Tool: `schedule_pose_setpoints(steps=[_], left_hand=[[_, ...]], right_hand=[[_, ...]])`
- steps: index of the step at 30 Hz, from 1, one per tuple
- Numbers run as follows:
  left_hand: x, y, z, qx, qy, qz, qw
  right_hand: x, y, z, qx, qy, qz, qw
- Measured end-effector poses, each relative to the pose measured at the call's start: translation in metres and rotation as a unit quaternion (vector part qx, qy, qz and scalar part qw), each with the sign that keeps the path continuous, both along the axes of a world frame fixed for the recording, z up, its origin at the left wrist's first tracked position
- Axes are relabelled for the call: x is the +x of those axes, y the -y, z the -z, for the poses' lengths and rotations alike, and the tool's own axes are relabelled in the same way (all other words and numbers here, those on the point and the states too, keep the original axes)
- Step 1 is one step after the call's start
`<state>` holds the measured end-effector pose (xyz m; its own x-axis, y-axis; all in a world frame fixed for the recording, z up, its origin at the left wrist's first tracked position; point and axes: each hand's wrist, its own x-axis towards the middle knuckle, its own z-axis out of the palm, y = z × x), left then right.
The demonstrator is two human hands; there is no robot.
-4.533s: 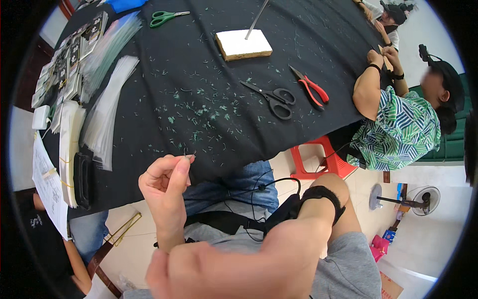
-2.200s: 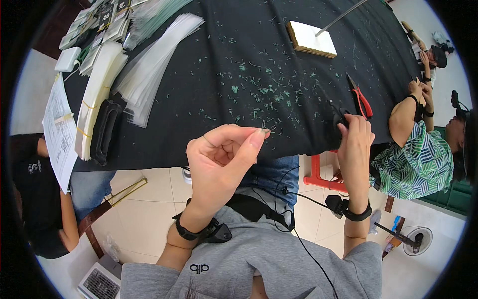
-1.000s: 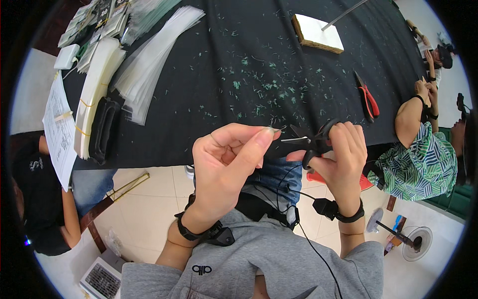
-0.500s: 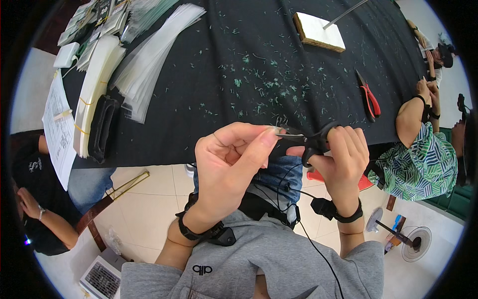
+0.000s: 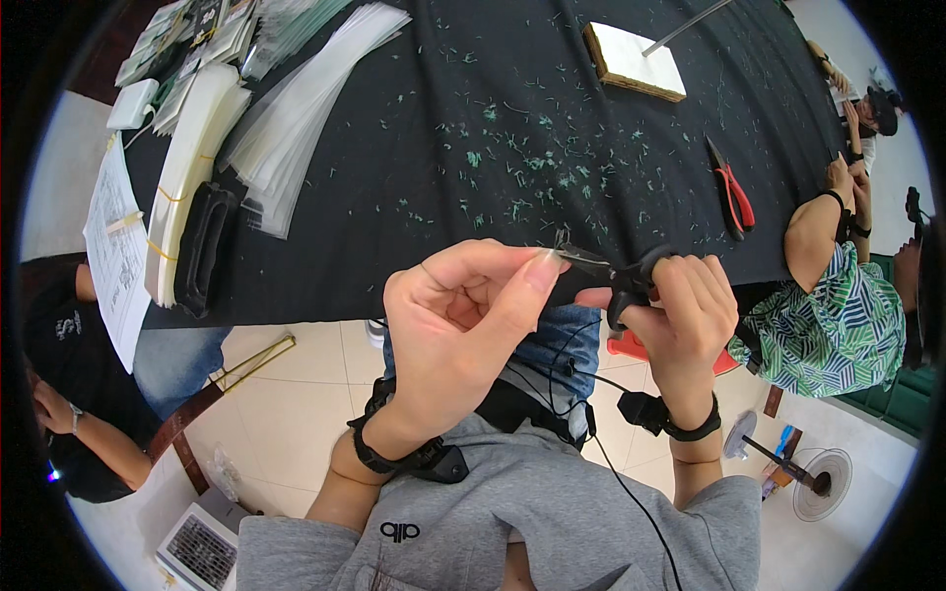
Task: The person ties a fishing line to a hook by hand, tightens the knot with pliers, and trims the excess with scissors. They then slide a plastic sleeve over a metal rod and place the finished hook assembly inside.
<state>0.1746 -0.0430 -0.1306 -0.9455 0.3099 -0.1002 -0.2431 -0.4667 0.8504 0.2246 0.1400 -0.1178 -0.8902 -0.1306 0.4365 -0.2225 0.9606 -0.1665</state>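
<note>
The left hand pinches a small, thin, wiry piece between thumb and forefinger, probably because so little a thing leaves no room for more fingers. Its ends stand beyond the fingertips, which seems to keep them free for the blades. The right hand grips the black-handled metal scissors by their loops, so the blades point leftward to the piece; whether they touch it, I cannot tell. Both hands are near the edge of the black-cloth-covered worktop, close to scattered short green clippings.
</note>
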Motion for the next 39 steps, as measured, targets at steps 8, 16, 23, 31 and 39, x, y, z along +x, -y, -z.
schedule_pose_setpoints(steps=[8, 16, 23, 31, 39], left_hand=[[-0.0010, -0.0022, -0.0022, 0.038, 0.005, 0.017, 0.999], [0.0011, -0.0045, 0.0000, 0.073, 0.007, 0.003, 0.997], [0.0026, -0.0016, 0.0010, -0.024, -0.023, -0.022, 0.999], [0.0019, -0.0026, 0.0008, 0.008, -0.036, -0.035, 0.999], [0.0016, -0.0007, 0.0013, 0.006, -0.039, -0.023, 0.999]], right_hand=[[0.0014, -0.0011, 0.0006, -0.004, 0.003, 0.008, 1.000], [0.0020, 0.0004, -0.0001, -0.017, 0.010, 0.007, 1.000], [0.0043, 0.0001, -0.0002, -0.017, 0.018, 0.014, 1.000], [0.0014, 0.0048, -0.0020, -0.088, 0.096, 0.083, 0.988], [0.0025, 0.0038, 0.0006, -0.106, 0.083, 0.107, 0.985]])
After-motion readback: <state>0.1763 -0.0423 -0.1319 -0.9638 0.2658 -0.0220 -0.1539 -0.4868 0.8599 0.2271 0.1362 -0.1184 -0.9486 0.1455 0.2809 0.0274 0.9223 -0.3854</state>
